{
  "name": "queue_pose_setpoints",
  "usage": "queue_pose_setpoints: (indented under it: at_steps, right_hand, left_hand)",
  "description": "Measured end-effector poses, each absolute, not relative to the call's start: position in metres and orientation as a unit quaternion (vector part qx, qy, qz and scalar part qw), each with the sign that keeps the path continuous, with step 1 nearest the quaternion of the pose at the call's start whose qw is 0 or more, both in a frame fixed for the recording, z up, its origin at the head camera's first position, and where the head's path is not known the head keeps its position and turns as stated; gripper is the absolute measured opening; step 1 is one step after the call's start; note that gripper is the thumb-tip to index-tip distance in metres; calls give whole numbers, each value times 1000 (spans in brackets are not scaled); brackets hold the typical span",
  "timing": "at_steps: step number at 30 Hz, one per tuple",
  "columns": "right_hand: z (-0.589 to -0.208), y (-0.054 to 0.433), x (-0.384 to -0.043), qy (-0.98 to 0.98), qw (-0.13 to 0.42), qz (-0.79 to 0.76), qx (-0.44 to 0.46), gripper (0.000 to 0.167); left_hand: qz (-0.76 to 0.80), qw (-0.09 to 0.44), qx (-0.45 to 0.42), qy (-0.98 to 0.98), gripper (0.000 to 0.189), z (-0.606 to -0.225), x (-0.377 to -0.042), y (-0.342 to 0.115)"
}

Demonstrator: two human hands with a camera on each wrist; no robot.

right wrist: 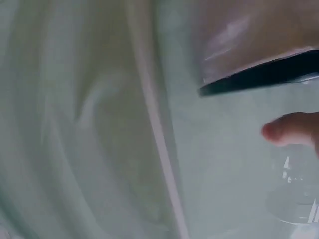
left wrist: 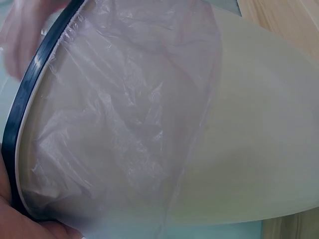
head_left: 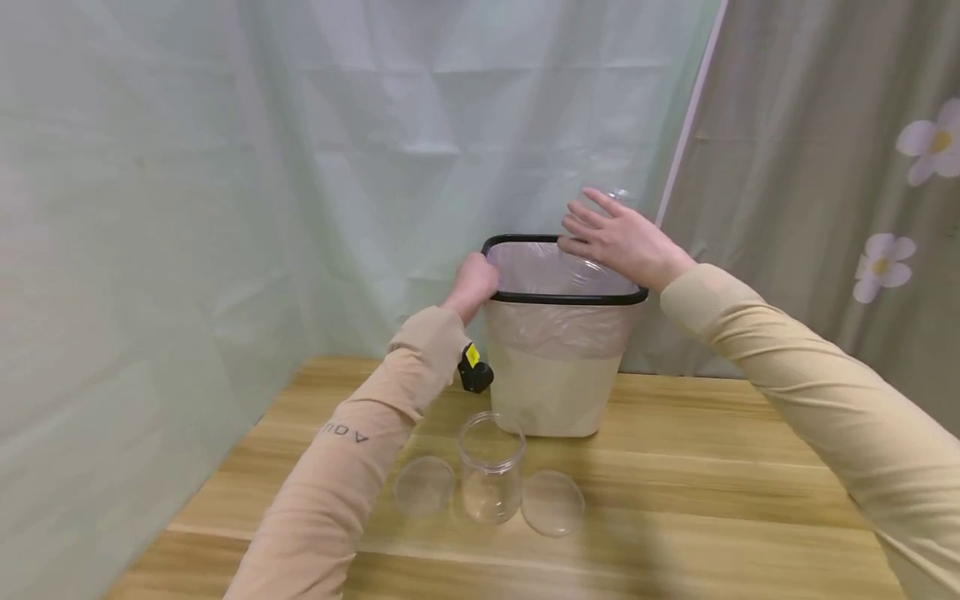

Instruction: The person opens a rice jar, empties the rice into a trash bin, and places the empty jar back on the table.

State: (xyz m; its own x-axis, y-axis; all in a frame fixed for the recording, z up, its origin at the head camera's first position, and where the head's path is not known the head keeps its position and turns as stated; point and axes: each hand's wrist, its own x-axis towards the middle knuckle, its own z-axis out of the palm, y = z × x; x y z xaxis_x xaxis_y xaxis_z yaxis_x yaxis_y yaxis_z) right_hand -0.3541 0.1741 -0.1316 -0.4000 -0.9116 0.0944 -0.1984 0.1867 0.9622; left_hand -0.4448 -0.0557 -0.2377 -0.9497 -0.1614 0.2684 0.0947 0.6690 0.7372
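A cream trash can (head_left: 551, 392) stands at the back of the table, with a black rim (head_left: 570, 298) over a clear plastic liner (head_left: 525, 267). My left hand (head_left: 474, 283) grips the rim at its left side; its fingers (left wrist: 20, 224) show at the lower left of the left wrist view. Over the right part of the opening is my right hand (head_left: 618, 237), its fingers spread round a clear jar (right wrist: 299, 194). Most of that jar is hidden behind the hand in the head view. The thumb (right wrist: 294, 130) lies between jar and rim.
A clear open jar (head_left: 491, 475) stands on the wooden table (head_left: 712, 467) in front of the can. Beside it lie two clear round lids (head_left: 425, 486), one on either side. A pale curtain (head_left: 435, 108) hangs behind. A small black device (head_left: 474, 371) sits at the left wrist.
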Motion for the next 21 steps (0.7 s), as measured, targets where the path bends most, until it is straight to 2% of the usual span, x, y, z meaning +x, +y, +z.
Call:
queue_pose_setpoints:
  at_steps: [2, 4, 6, 11, 12, 16, 18, 19, 21]
  right_hand:
    - [-129, 172, -353, -673, 341, -517, 404, 77]
    - [-126, 170, -353, -681, 347, -503, 404, 79]
    - [-123, 169, -353, -681, 355, -491, 412, 79]
    - [-122, 168, -352, -683, 358, -480, 418, 82]
    - [-122, 169, -351, -683, 359, -481, 417, 83]
    - [-124, 169, -349, -679, 368, -481, 415, 83]
    - [-125, 168, -350, -682, 380, -465, 418, 82]
    - [-126, 167, -351, -689, 387, -444, 423, 79]
    - [-128, 166, -353, -703, 397, -405, 429, 75]
  left_hand:
    - [-402, 155, 20, -902, 19, -248, -467, -58]
    - [-406, 149, 32, -901, 20, -256, -484, -61]
    - [-399, 181, 24, -899, 18, -272, -514, -66]
    - [-401, 180, 31, -898, 18, -273, -514, -67]
    - [-404, 164, 35, -899, 19, -263, -498, -65]
    - [-397, 167, 31, -902, 21, -259, -490, -64]
    - [-385, 177, 27, -905, 19, -261, -495, -65]
    - [-381, 192, 21, -904, 18, -272, -513, -68]
    - [-377, 187, 22, -907, 17, -275, -523, -69]
